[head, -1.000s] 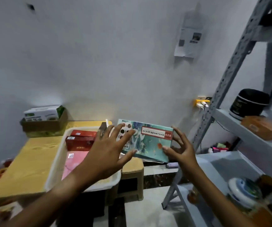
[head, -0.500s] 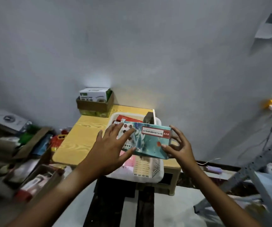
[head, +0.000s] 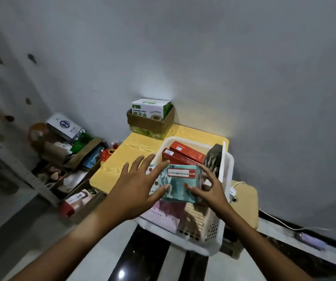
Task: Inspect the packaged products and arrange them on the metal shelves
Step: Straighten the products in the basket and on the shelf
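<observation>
Filling the upper part of the view, a plain grey wall (head: 203,57) is seen behind a yellow wood-grain table (head: 142,151) pushed against it. On the far edge of the table a brown cardboard carton (head: 150,124) is stood, with a green-and-white coconut water box (head: 150,109) held inside it. A white perforated basket (head: 215,226) is placed on the near right part of the table, its near end overhanging the edge. Two red boxes (head: 183,154) are laid side by side at the far end of the basket, a dark patterned pack (head: 213,159) is leaned at their right, and a pink pack (head: 163,216) is lain flat at the near end. Open cartons of mixed goods (head: 76,159) are crowded on the floor at the left.

A teal box (head: 180,183) with a red-framed label is held above the basket — between both hands. The left hand (head: 136,191) is spread against its left side, fingers straight, thumb pressed at the lower edge. The right hand (head: 211,189) grips the right end, its fingers curled over the box's edge and the thumb on the front face.
</observation>
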